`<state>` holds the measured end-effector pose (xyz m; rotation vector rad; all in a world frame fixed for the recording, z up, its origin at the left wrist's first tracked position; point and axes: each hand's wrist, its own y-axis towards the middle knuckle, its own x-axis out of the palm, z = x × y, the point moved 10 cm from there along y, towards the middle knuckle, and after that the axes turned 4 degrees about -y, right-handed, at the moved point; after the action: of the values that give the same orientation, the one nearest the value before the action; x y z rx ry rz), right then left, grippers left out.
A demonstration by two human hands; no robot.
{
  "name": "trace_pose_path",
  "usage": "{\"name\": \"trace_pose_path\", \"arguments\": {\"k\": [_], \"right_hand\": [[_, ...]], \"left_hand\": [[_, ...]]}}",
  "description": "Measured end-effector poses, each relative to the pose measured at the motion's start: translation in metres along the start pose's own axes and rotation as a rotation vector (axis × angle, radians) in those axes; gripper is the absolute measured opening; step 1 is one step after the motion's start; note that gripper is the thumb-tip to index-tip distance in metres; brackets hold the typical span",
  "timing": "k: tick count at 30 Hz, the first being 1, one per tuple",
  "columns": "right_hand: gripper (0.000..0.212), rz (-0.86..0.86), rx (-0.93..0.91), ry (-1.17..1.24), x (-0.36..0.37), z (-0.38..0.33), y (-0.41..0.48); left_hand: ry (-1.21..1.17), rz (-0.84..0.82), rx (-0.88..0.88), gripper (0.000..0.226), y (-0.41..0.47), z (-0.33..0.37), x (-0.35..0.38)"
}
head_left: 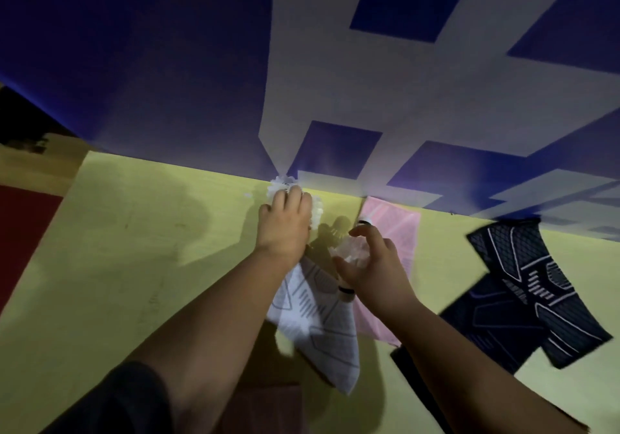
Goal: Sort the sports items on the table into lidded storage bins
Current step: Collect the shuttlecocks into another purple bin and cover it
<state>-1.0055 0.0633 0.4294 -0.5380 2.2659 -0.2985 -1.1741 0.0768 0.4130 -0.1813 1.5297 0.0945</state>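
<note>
My left hand (pixel 285 223) is closed over a bunch of white shuttlecocks (pixel 284 183) at the far edge of the yellow table (pixel 134 232), against the wall. My right hand (pixel 372 262) curls around more white shuttlecocks (pixel 352 250); two black-banded cork tips (pixel 365 221) stick out above and below the fingers. Under both hands lie a white patterned sleeve (pixel 318 326) and a pink patterned sleeve (pixel 399 232). A pair of black sleeves (pixel 523 286) with white lines lies to the right. No storage bin is in view.
A blue and white painted wall (pixel 335 81) rises right behind the table. A red surface (pixel 23 232) lies at the left beyond the table's edge. A dark reddish item (pixel 265 406) sits near the front edge between my arms.
</note>
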Motion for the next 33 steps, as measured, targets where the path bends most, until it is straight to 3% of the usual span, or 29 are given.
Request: {"name": "trace_pose_path", "arguments": {"k": [5, 9, 15, 21, 25, 33], "right_hand": [[0.050, 0.110, -0.055, -0.151, -0.046, -0.010, -0.031], [0.047, 0.247, -0.065, -0.057, -0.099, -0.013, -0.063], [0.048, 0.395, -0.133, 0.091, -0.181, 0.003, -0.149], [0.048, 0.531, -0.149, 0.076, -0.281, 0.076, -0.278], [0.047, 0.620, -0.159, 0.103, -0.344, 0.140, -0.362], [0.051, 0.729, -0.093, 0.081, -0.441, 0.279, -0.463]], "left_hand": [[-0.289, 0.110, -0.025, 0.056, -0.018, 0.023, -0.055], [-0.640, 0.197, -0.072, 0.051, -0.052, 0.050, -0.111], [-0.981, 0.124, -0.030, 0.048, -0.103, 0.123, -0.179], [-1.330, -0.047, 0.014, 0.046, -0.174, 0.254, -0.221], [-1.424, -0.078, 0.095, 0.029, -0.228, 0.360, -0.243], [-1.433, -0.233, 0.195, 0.033, -0.309, 0.554, -0.226]]}}
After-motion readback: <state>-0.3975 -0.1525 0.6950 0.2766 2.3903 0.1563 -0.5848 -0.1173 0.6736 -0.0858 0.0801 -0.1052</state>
